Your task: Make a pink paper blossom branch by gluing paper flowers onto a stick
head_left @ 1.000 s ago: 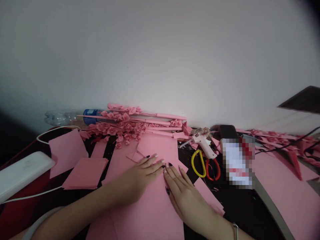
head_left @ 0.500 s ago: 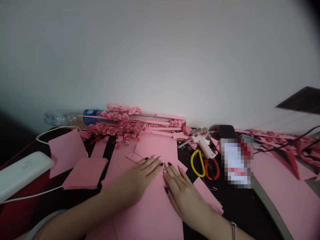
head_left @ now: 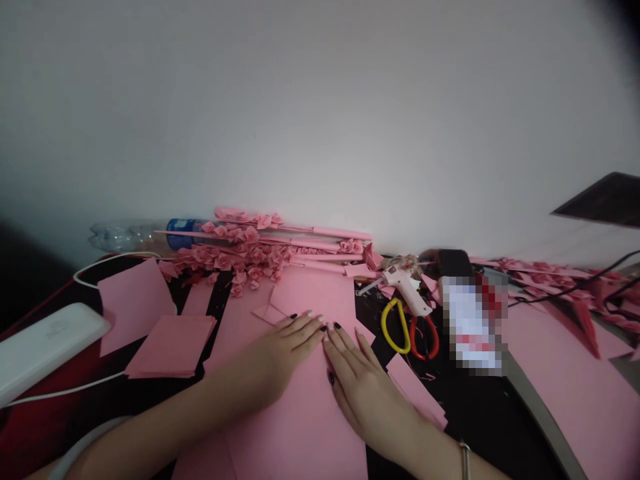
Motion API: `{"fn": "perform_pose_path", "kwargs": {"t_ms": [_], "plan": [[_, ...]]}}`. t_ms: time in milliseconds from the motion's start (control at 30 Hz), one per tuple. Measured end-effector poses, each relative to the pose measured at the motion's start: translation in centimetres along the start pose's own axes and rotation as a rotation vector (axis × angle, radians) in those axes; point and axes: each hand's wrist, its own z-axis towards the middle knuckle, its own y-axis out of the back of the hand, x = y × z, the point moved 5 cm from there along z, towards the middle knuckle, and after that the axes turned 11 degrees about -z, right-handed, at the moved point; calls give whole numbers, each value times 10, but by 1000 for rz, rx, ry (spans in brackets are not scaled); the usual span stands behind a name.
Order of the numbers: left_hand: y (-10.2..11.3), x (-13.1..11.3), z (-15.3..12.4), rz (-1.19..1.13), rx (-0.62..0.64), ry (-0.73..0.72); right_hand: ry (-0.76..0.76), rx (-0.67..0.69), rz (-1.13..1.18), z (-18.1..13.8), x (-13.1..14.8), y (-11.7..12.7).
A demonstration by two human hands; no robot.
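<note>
Both of my hands lie palm down on a long sheet of pink paper (head_left: 300, 427) in front of me. My left hand (head_left: 280, 353) comes in from the lower left, its fingers stretched out and pointing up to the right. From the other side my right hand (head_left: 360, 377) rests flat, with its fingertips almost meeting those of the left. Neither hand grips anything. A folded flap of pink paper (head_left: 313, 293) shows just beyond the fingertips. What lies under the palms is hidden.
Behind lie pink paper flowers (head_left: 260, 257) and a plastic bottle (head_left: 130, 237). On the left are a stack of pink squares (head_left: 173, 347) and a white cabled device (head_left: 50, 350). On the right are a glue gun (head_left: 407, 290), scissors with yellow and red handles (head_left: 395, 327), and a blurred-out item (head_left: 473, 327).
My right hand has slid very slightly left, closer to the left fingertips. The left hand and the paper look almost unchanged.
</note>
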Motion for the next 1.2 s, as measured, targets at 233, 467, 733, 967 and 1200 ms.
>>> {"fn": "perform_pose_path", "kwargs": {"t_ms": [233, 467, 733, 967, 1200], "plan": [[-5, 3, 0, 9, 11, 25, 8, 15, 44, 2, -1, 1], [-2, 4, 1, -52, 13, 5, -2, 13, 36, 1, 1, -3], [10, 4, 3, -118, 37, 23, -17, 25, 4, 3, 3, -3], [20, 0, 2, -139, 51, 65, -25, 25, 19, 4, 2, -2], [22, -3, 2, -143, 47, 88, -22, 32, 26, 4, 1, -1]]}}
